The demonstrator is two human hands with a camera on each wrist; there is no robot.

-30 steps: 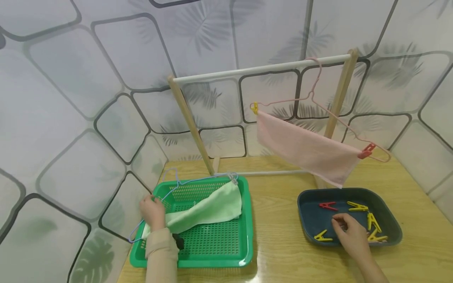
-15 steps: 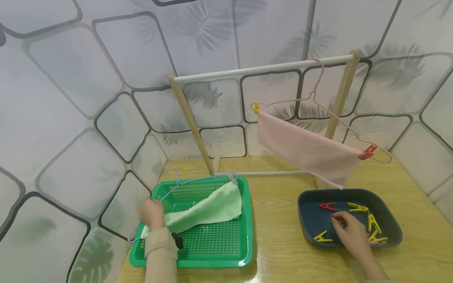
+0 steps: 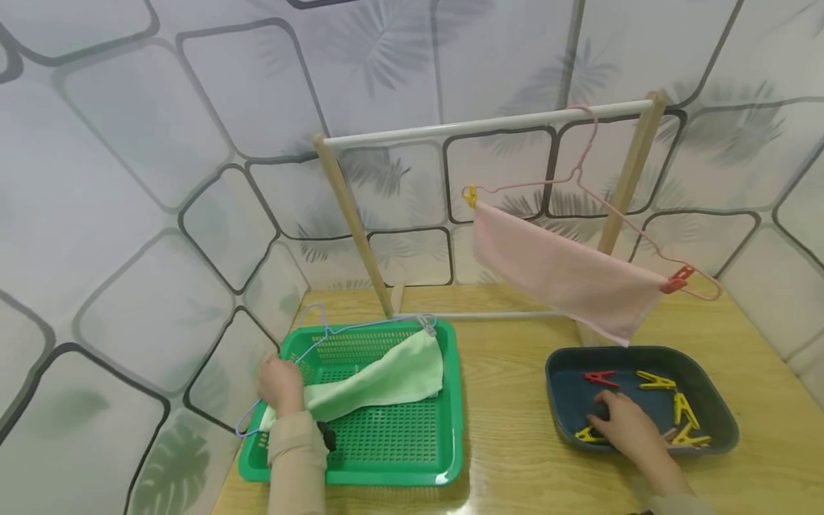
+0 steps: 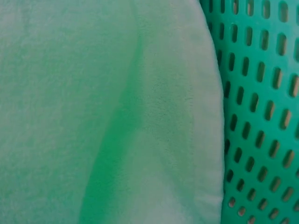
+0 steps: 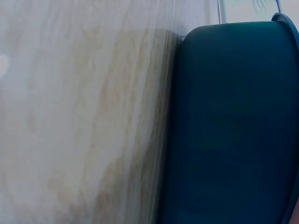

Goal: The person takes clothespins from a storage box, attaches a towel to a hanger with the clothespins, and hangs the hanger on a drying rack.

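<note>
My left hand grips the left arm of a blue clothes hanger over the green basket. A light green towel trails from beside this hand across the basket, and a grey clothespin pins its far corner to the hanger. In the left wrist view the towel fills most of the picture. My right hand reaches into the dark blue basin, thumb and forefinger apart. Its fingertips are close above a yellow clothespin, which the hand partly overlaps.
Other clothespins lie in the basin, among them a red clothespin. Behind stands a rack with a white bar. From it hangs a pink hanger bearing a pink cloth, clipped by yellow and red clothespins. A patterned wall encloses the wooden table.
My right hand has moved down and left inside the basin, to the yellow clothespin near the left front. The left hand stays at the hanger. The head view has shifted slightly.
</note>
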